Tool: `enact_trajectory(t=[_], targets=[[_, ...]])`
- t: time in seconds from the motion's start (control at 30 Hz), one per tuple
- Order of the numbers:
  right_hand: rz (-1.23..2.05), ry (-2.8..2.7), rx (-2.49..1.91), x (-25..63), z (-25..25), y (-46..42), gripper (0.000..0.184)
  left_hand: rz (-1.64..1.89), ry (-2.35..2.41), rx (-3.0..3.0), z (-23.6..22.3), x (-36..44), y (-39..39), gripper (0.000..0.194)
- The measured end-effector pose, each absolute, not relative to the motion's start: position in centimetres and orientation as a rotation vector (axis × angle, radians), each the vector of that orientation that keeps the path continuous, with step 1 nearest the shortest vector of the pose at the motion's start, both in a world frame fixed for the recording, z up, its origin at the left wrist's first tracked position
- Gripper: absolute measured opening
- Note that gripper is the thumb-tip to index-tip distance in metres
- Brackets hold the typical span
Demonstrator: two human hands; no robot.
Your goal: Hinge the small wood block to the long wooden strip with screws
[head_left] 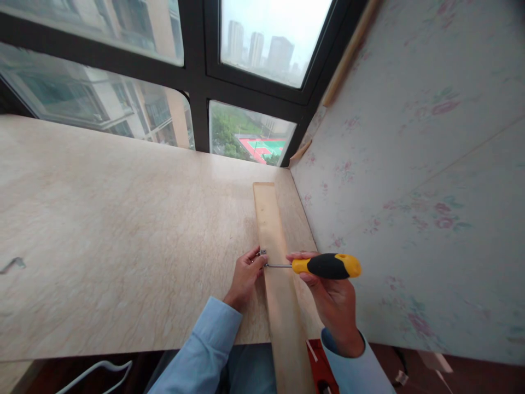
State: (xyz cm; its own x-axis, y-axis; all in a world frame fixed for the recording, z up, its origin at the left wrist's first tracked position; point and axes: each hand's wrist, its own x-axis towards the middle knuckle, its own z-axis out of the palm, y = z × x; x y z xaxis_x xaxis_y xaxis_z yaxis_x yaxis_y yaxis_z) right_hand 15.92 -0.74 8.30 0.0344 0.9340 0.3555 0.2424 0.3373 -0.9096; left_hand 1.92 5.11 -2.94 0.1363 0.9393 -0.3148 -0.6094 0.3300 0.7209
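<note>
At the left, a small bent metal strip (16,264) lies on the sill (123,235); below the near edge is a white tube frame (98,365). The window (196,93) stands along the far side. Right of the sill's middle, the left hand (241,279) has thumb and fingers closed on a small metal piece (263,253) at the board's left edge. The board (273,219) lies lengthwise from near to far, its near end reaching past the sill's edge. The screwdriver (334,266) lies across it, shaft pointing left, its tip at or just beside the metal piece; whether it is seated, I cannot tell. The right hand (336,309) grips the handle, fingers closed around its front. This looks like lining up or driving at that edge; turning the handle would call for a steady piece and a straight shaft. A red object (322,364) sits below, near the wall (410,246).
</note>
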Motion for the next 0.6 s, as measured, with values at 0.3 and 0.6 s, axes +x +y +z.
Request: enact_trajectory(t=[0.3, 0.6], targets=[[0.754, -1.460, -1.144, 15.52, 8.00, -0.18, 0.016, 1.189, 0.830, 0.489, -3.13, 1.98, 5.17, 0.041], [0.577, -1.644, -1.143, 15.23, 7.91, -0.31, 0.024, 1.169, 0.899, 0.532, -3.83, 2.04, 5.37, 0.037]])
